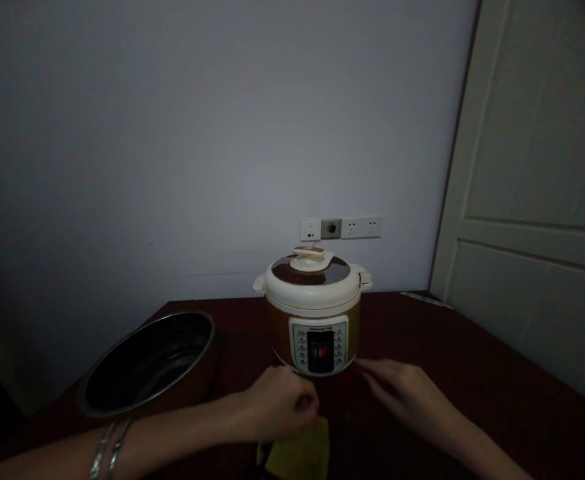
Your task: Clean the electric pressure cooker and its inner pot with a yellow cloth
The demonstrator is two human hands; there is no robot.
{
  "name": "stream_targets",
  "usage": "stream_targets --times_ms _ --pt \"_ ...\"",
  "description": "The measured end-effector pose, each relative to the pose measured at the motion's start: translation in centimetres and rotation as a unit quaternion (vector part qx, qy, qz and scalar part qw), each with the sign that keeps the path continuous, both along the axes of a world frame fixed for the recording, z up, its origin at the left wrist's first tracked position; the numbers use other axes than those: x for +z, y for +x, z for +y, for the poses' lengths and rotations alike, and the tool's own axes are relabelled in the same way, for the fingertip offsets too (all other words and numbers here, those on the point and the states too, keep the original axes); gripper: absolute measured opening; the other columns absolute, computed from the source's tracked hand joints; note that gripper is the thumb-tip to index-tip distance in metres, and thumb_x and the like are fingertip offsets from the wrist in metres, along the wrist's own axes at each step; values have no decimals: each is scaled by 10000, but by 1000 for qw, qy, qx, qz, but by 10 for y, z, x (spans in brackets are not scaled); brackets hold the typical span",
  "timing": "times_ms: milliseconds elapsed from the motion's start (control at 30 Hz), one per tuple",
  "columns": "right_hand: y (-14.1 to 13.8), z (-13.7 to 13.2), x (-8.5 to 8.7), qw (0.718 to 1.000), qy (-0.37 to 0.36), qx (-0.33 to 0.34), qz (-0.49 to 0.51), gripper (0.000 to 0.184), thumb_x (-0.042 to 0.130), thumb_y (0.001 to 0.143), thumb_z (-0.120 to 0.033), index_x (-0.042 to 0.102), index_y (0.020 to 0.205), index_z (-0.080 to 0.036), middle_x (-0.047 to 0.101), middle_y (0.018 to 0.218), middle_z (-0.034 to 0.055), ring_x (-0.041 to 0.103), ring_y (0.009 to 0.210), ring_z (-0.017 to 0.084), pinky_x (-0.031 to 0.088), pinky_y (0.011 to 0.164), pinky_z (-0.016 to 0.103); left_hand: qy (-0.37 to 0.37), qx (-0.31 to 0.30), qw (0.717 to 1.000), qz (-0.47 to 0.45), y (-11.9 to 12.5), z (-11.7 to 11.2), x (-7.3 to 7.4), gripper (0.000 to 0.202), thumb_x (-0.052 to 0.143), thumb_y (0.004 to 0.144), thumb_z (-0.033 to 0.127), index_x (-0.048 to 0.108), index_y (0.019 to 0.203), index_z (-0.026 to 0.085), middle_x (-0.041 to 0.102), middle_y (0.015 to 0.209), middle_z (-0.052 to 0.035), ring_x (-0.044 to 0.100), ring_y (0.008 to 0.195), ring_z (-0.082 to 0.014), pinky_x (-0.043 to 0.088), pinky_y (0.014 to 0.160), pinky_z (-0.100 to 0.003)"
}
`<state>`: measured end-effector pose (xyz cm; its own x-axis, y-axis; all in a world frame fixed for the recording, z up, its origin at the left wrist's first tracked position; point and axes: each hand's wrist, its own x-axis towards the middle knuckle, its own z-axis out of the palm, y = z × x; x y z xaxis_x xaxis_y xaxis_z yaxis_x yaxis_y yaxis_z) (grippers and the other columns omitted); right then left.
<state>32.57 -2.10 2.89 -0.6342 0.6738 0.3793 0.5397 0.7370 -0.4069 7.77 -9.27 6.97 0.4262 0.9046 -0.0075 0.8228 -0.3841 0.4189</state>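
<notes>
Nearest, the person's left hand (285, 403), with thin silver-coloured metal bracelets (105, 450) on its forearm, is curled into a tight fist, its fingers closed on a soft yellow cloth (302, 453) that hangs below them. The right hand (405, 387) holds nothing; its fingers are stretched out and loosely spread, the tips at the lower right edge of the cooker, though whether they touch it is hard to tell. On the left, beyond the left forearm, a wide round metal pot (200, 377) with a dark inside and a shiny rim sits on the dark reddish bench (472, 373). Just past both hands stands the round cream-and-gold electric cooker (314, 303), upright, lid on, its button panel (320, 347) facing the person. Behind it, white and grey sockets (361, 228) are set in the pale plain wall (172, 133), with a pale panelled door (537, 167) at right.
</notes>
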Motion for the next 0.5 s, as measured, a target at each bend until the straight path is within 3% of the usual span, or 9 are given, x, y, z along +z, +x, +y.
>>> stream_targets --times_ms 100,167,267,367,500 --pt "20 28 24 979 -109 -65 162 462 481 853 -339 515 1272 -146 712 934 113 676 799 220 559 664 347 122 17 992 -2 -5 21 58 289 442 812 280 662 670 159 612 581 -24 511 522 -111 372 537 -225" --pt "34 52 40 933 -217 -102 267 523 542 823 -390 497 1281 -140 713 899 120 681 739 218 557 510 295 183 38 982 -16 -17 43 92 331 421 831 313 658 674 143 613 600 -24 508 548 -104 371 552 -221" --pt "52 92 57 870 -324 -141 344 443 628 786 -374 574 1164 -149 708 944 136 686 740 202 514 415 209 195 131 972 -25 -50 83 123 352 412 825 360 659 724 131 612 605 -29 509 515 -103 362 503 -213" --pt "60 129 65 830 -414 -141 346 361 633 794 -398 597 1053 -150 673 1083 145 687 802 176 502 433 157 140 224 964 -42 -92 122 131 336 445 792 391 634 824 116 622 661 -54 514 459 -116 375 437 -227" --pt "49 163 70 819 -466 -137 304 465 613 773 -528 570 1051 -158 637 1148 154 687 780 163 529 487 179 -24 299 947 -119 -137 150 116 502 571 677 570 570 892 116 632 926 -150 623 663 -207 469 475 -273"
